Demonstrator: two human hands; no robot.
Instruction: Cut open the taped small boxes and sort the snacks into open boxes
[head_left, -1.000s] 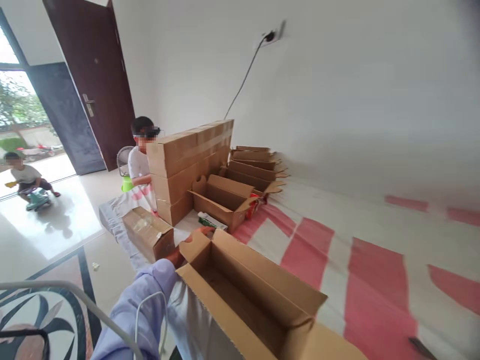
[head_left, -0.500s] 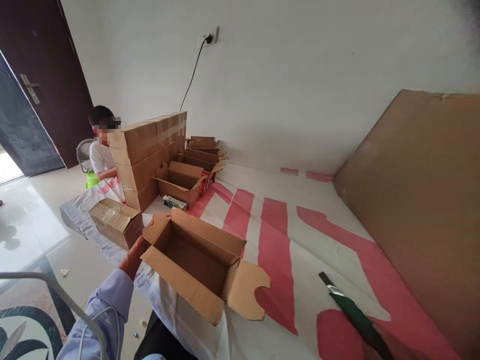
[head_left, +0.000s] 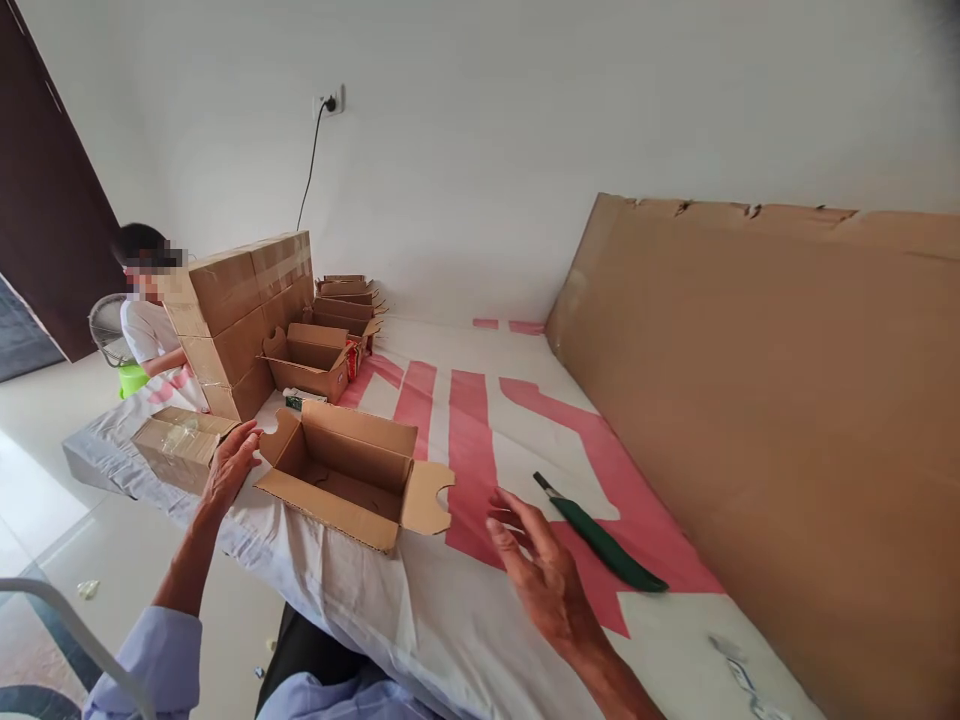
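Note:
An open cardboard box [head_left: 352, 495] stands on the cloth in front of me, its flaps folded outward and its inside bare. My left hand [head_left: 234, 462] is open beside the box's left end flap, fingers stretched out; I cannot tell whether they touch it. Just behind that hand sits a taped, closed carton [head_left: 180, 445]. To the right of the box, my right hand [head_left: 531, 555] hovers open over the cloth, fingers apart and holding nothing. Near it lies a long dark green object [head_left: 604, 545] with a narrow dark and metallic end.
Taped cartons [head_left: 225, 330] are stacked at the left, with a person [head_left: 150, 325] behind them. Several open boxes [head_left: 319, 360] line up beside the stack. A large cardboard sheet [head_left: 750, 400] leans at the right. Red-and-white cloth [head_left: 469, 440] covers the surface.
My left hand has come off the open box, which now rests flat on the cloth. My right hand has entered from the lower right. The view has turned right.

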